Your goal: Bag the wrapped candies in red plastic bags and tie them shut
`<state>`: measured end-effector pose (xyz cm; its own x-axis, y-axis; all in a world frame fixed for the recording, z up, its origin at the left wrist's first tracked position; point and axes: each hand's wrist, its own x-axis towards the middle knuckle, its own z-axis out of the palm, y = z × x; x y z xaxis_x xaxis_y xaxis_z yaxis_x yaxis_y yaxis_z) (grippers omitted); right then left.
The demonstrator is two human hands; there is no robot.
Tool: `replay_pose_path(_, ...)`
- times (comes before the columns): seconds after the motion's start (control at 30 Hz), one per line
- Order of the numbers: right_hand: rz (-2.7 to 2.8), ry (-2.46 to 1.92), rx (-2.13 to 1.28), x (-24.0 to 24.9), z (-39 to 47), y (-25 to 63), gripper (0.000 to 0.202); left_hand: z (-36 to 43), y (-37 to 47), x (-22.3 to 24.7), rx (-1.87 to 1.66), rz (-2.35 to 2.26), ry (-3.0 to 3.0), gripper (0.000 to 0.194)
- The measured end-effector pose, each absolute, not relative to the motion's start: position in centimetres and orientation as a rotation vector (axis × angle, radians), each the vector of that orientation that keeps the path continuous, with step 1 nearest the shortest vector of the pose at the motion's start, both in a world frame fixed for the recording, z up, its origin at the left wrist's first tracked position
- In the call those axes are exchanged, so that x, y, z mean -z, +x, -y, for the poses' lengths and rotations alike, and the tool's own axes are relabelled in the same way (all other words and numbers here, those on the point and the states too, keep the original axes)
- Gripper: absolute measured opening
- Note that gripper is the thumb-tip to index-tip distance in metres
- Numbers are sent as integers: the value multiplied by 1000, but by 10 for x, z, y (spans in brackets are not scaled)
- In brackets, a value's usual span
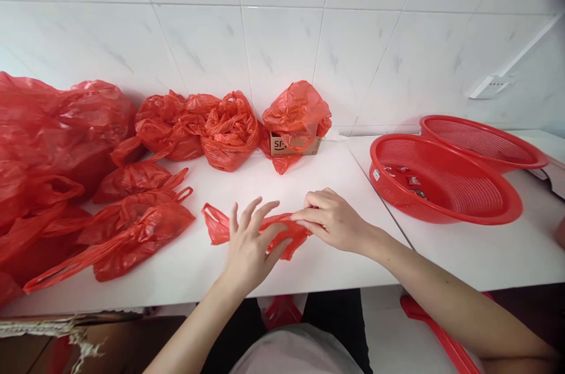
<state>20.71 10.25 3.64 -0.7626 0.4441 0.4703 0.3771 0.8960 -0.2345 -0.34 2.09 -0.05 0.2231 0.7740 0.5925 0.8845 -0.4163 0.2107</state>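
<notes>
A flattened red plastic bag (216, 226) lies crosswise on the white table (339, 171) in front of me. My left hand (253, 239) is over its middle, fingers spread and raised, with thumb and forefinger apart. At the bag's right end, my right hand (329, 218) pinches the red plastic between thumb and fingers. Behind the hands, another red bag (298, 109) rests on a small cardboard box (309, 146).
Filled red bags (141, 233) crowd the table's left side, with more bags (229, 133) along the tiled wall. At right are two red baskets (441, 212) (485, 133); the nearer contains small packets. Someone's hand (560, 233) shows at the right edge.
</notes>
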Motion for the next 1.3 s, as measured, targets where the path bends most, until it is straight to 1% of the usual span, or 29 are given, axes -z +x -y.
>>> replay_pose_path(0.03, 2524, -579, -159, -38, -100, 207, 22, -24, -1, 3, 884, 1611, -2384, 14)
replay_pose_path(0.1, 2534, -565, -148, -40, -96, 209, 22, -30, -1, 8, 849, 1662, -2463, 13)
replay_pose_path(0.27, 2545, -569, -79, -41, -93, 218, 22, -37, -6, 19, 1061, 1643, -2512, 5)
replay_pose_path(0.5, 2536, -485, -66, -41, -91, 224, 18, -35, -7, 24, 1053, 1486, -2618, 19)
replay_pose_path(0.67, 2536, -497, -61, -39, -93, 226, 16, -28, -6, 29, 948, 1407, -2684, 29)
replay_pose_path(0.73, 2530, -507, -40, -39, -94, 228, 17, -26, -4, 29, 899, 1409, -2720, 30)
replay_pose_path(0.8, 2523, -524, -16, -41, -95, 230, 18, -26, -2, 27, 780, 1558, -2756, 27)
replay_pose_path(0.87, 2531, -535, -17, -45, -92, 232, 20, -29, -4, 23, 571, 1844, -2742, 27)
replay_pose_path(0.97, 2594, -504, -75, -53, -83, 234, 21, -39, -15, 16, 334, 2165, -2642, 41)
replay_pose_path(1.07, 2703, -511, -113, -59, -73, 237, 22, -52, -35, 8, 305, 2270, -2554, 49)
replay_pose_path(1.13, 2823, -647, -116, -62, -70, 240, 25, -59, -47, 2, 338, 2339, -2485, 57)
replay_pose_path(1.2, 2955, -865, -140, -64, -69, 243, 27, -62, -54, -4, 384, 2390, -2452, 70)
replay_pose_path(1.27, 3024, -1044, -182, -66, -69, 243, 24, -62, -55, -8, 417, 2414, -2480, 84)
replay_pose_path(1.3, 3013, -1085, -186, -67, -69, 241, 21, -62, -53, -10, 435, 2414, -2502, 87)
